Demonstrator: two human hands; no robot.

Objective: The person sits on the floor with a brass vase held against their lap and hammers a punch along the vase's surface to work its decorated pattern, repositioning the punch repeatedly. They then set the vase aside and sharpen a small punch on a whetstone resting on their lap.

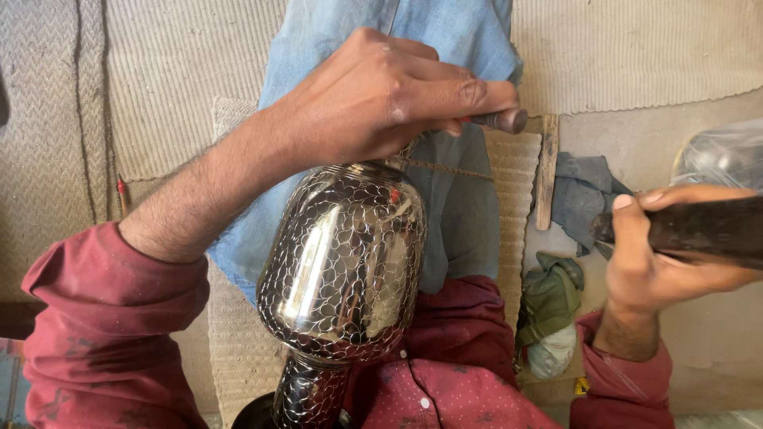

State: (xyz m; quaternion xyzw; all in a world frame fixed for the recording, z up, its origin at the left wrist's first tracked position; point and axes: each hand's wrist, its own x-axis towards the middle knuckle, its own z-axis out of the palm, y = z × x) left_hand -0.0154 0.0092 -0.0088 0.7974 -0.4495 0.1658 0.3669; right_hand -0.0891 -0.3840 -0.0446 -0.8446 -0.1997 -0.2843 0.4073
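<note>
Left hand fingers being closed around metal punch, just above engraved metal vessel. Dark mallet being gripped by right hand, right of vessel.

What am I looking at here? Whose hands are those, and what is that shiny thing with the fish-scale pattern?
The camera sits on a person's head and looks down, so you see their own two arms in dark red sleeves. There is no machine, just bare hands.

The shiny thing is a metal vessel, a bit like a big vase lying in the person's lap. Its surface is covered with a pattern of small curved scales.

The left hand grips a thin metal tool near the top end of the vessel. The right hand holds a dark wooden handle; its far end runs out of the picture, so I cannot tell what it belongs to.

Underneath lie woven mats and the person's blue-trousered leg. On the right side are a wooden stick, a grey cloth and a green bundle.
</note>
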